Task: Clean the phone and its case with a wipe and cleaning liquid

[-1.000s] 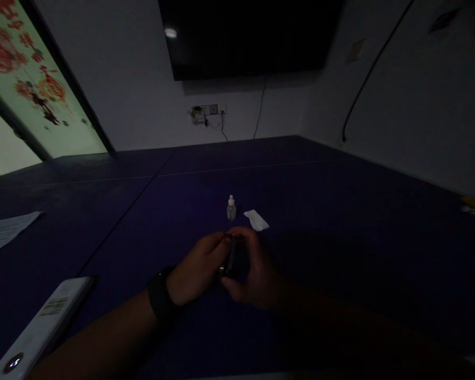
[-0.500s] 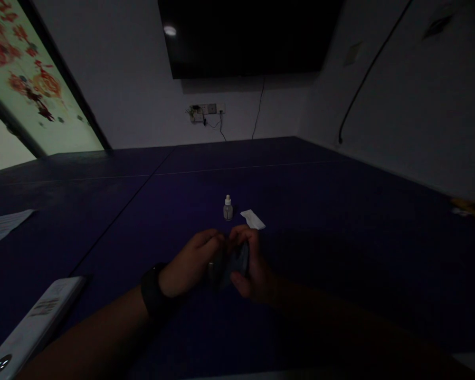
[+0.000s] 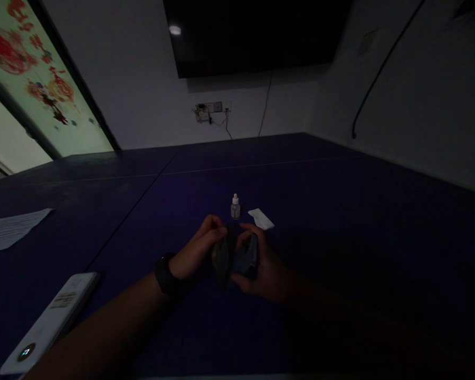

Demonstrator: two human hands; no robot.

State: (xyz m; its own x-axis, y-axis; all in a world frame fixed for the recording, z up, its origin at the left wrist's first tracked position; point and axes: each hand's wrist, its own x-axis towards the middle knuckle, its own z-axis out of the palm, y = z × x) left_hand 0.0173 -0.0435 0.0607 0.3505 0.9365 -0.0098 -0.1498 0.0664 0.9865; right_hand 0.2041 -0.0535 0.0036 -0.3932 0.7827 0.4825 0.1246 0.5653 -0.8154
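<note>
Between my hands is a dark, flat case-like object [image 3: 244,260], spread in a V with one side in each hand. My left hand [image 3: 200,247], with a black watch [image 3: 165,273] on its wrist, pinches the brownish-edged left side [image 3: 220,258]. My right hand [image 3: 268,270] is wrapped round the blue-grey right side, thumb at the near edge and fingers at the far edge. Dim light hides whether the two sides are joined. Just beyond my hands, a small clear dropper bottle [image 3: 235,211] with a white cap stands upright. A crumpled white tissue or wipe [image 3: 262,219] lies to its right.
On the dark blue table [image 3: 174,195], a long white device [image 3: 51,316] with a small lit display lies at the near left. Printed paper [image 3: 16,227] lies farther back. A wall screen [image 3: 257,34] hangs above sockets [image 3: 214,109] with cables.
My hands have moved slightly apart, and the two sides of the dark object are spread wider. The whole view has shifted a little, so things appear farther right.
</note>
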